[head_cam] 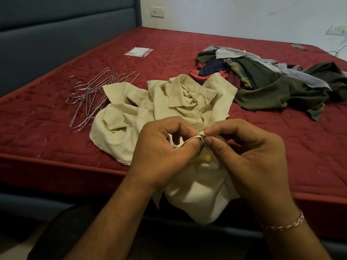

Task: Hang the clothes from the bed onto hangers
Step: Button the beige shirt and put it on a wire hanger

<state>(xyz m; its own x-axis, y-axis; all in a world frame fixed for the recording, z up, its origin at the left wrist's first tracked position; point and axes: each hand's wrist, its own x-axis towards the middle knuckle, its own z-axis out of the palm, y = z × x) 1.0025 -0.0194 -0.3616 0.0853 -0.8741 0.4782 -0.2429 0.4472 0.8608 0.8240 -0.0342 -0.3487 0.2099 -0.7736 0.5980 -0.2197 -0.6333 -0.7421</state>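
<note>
The head view looks down across a bed whose red quilted mattress (169, 44) fills most of the scene, its near edge running from left to right under the hands. A padded blue-grey headboard (56, 34) stands along the far left, and a pale wall (234, 14) closes the far side, with a white socket plate (158, 11) on it near the headboard and another plate (337, 30) at the far right edge. A thin cable (339, 50) trails onto the mattress below that plate.

At the near edge, the left hand (163, 154) and the right hand (249, 158) meet over a cream shirt (169, 102). Both pinch a narrow folded strip of its cloth between thumb and forefinger, fingertips almost touching; the other fingers are curled. A thread bracelet (281, 223) circles the right wrist. Part of the shirt hangs over the mattress edge below the hands; the rest lies crumpled on the mattress just beyond them, collar up.

To the left of the shirt lies a loose bunch of wire hangers (90, 98), their near ends touching or slipping under the shirt's sleeve. To the far right a pile of clothes (272, 79) spreads out, in olive, navy, red, plaid and grey, touching the shirt's right side. A small clear packet (139, 51) lies far back in the middle of the mattress, well apart from the rest.
</note>
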